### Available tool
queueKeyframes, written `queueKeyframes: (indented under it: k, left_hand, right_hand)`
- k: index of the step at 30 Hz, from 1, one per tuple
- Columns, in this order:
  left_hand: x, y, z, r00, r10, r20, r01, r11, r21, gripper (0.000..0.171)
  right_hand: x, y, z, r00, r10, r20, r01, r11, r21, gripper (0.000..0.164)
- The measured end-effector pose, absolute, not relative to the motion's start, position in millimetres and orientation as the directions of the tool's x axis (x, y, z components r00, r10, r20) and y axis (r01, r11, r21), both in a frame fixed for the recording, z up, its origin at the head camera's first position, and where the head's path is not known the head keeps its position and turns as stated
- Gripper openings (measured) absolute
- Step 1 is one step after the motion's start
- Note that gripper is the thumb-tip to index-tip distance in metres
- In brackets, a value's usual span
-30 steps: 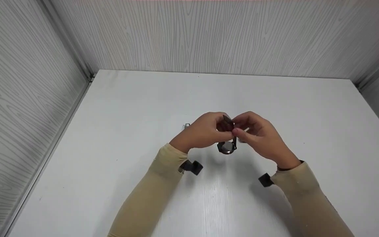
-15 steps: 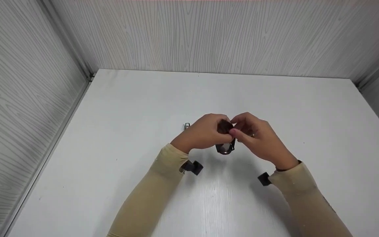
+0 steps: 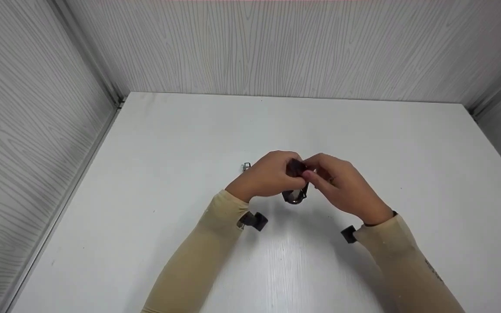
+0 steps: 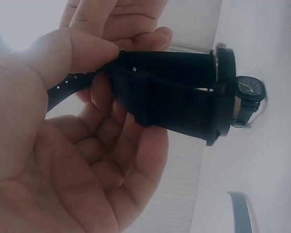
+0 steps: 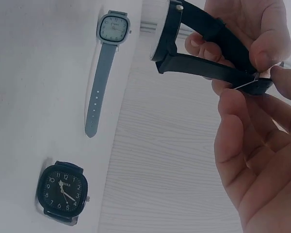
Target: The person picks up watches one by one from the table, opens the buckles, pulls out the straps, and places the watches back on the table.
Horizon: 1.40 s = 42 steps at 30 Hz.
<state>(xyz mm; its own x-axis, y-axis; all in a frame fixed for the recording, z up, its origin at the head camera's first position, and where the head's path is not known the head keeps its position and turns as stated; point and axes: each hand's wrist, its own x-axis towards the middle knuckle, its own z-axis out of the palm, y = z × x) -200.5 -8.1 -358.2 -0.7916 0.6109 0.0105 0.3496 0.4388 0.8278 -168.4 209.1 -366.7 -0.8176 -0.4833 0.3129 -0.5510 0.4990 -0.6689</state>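
A black wristwatch (image 3: 295, 200) hangs between both hands above the table, its strap bent into a loop. My left hand (image 3: 268, 176) grips the strap; in the left wrist view the thumb presses on the strap (image 4: 179, 104), and a length with punched holes sticks out past it. My right hand (image 3: 342, 184) pinches the strap where its ends meet, thumb against forefinger. In the right wrist view a thin metal buckle part (image 5: 246, 84) shows at those fingertips. The watch case (image 5: 167, 31) is edge-on there, at the far end of the loop.
On the white table (image 3: 181, 130) lie a grey watch (image 5: 113, 29) with its strap stretched out and a black square-faced watch (image 5: 63, 191). My left hand partly covers a small silvery item (image 3: 246, 166) in the head view. Wood-patterned panels (image 3: 250, 48) stand behind the table.
The strap end that stood up between the hands has tipped down toward the left palm. The watch case and right hand have shifted slightly left; the left hand has hardly moved.
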Motion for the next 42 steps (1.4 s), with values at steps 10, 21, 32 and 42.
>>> queueKeyframes:
  k: [10,21,32,42]
  left_hand:
    - [-201.3,-9.0,-358.4,-0.778,0.628,0.012,0.34,0.405,0.849,0.011]
    - [-201.6,-9.3,-360.5,-0.777,0.63,0.006,0.282,0.34,0.897,0.01]
    - [-201.6,-8.9,-360.9,-0.767,0.64,0.051,0.302,0.29,0.908,0.01]
    - [-202.3,-6.4,-360.8,-0.767,0.629,0.127,0.332,0.221,0.917,0.017]
  right_hand:
    - [-168.5,209.2,-367.4,-0.814,-0.493,0.307,-0.555,0.504,-0.662,0.017]
    - [-171.1,210.4,-370.0,-0.802,-0.512,0.307,-0.545,0.417,-0.728,0.018]
    - [-172.6,212.1,-372.4,-0.821,-0.47,0.325,-0.519,0.377,-0.767,0.017]
    - [-174.0,212.4,-368.8,-0.88,-0.334,0.337,-0.443,0.321,-0.837,0.014]
